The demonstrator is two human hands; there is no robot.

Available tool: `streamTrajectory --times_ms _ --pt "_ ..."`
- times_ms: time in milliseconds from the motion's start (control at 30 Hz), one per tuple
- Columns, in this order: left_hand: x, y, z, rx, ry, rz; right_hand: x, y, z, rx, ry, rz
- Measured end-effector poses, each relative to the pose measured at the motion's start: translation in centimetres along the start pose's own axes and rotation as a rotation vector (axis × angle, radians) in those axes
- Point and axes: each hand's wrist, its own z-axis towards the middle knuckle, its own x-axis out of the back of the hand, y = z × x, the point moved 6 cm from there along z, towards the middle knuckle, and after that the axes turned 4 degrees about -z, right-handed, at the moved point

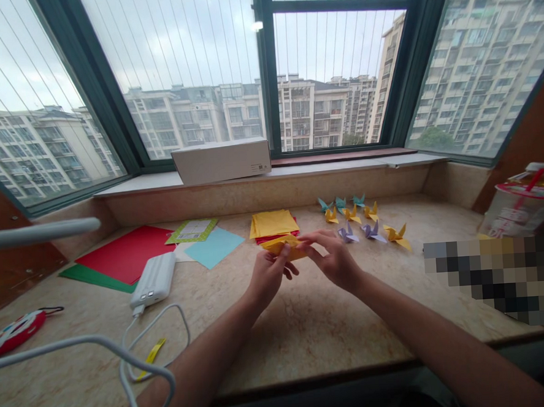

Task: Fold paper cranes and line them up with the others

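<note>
Between my two hands, a little above the marble counter, is a folded piece of yellow origami paper point(284, 247). My left hand point(270, 270) grips its left and lower side, with the thumb on top. The fingertips of my right hand point(333, 258) pinch its right end. Just behind the held paper lies a stack of yellow and red paper squares point(273, 223). Several folded paper cranes stand to the right of my right hand: teal cranes point(341, 205) at the back, yellow cranes point(351, 214) in the middle, and purple cranes point(371, 230) with a larger yellow crane point(397, 236) in front.
On the left lie red paper point(122, 252), green paper point(96, 278), light blue paper point(217, 247) and a white power bank point(154, 279) with a looping cable point(100, 341). A white box point(223, 161) rests on the windowsill. A cup with a red straw point(521, 203) stands at right.
</note>
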Motion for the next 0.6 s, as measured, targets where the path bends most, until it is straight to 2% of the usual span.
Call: streamTrajectory --times_ms 100,267,433,600 --pt "-0.5 0.0 -0.1 -0.009 -0.057 -0.002 -0.4 1.2 -0.1 -0.169 0.029 0.088" --pt "-0.8 0.3 -0.4 0.005 -0.067 -0.010 -2.1 2.6 -0.4 -0.392 -0.139 0.326" --pt "-0.1 0.8 -0.4 -0.021 0.028 0.000 -2.2 2.6 -0.4 -0.452 -0.227 0.433" --pt "0.1 0.9 -0.2 -0.032 0.040 0.025 -2.9 2.7 -0.7 -0.494 -0.332 0.529"
